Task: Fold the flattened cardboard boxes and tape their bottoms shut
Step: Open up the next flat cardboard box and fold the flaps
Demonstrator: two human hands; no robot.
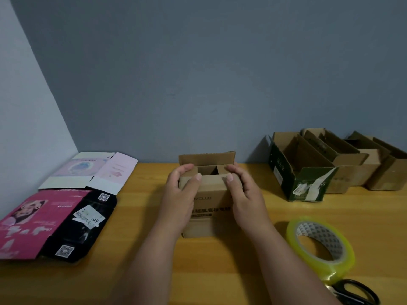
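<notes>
Two hands hold one small brown box [209, 203] standing on the wooden table [154, 249]: the left hand [180, 194] and right hand [244, 190] curl round its sides, thumbs pressing the near flap inward while the far flap stands up. Seemingly this is the flap-folding step; next the far flap must come down, then tape goes on. The tape roll [320, 245] and scissors [354, 292] lie to the right of the right hand; flattened printed boxes [59, 219] lie left of the left hand, and folded boxes [330, 164] stand beyond, rightward.
</notes>
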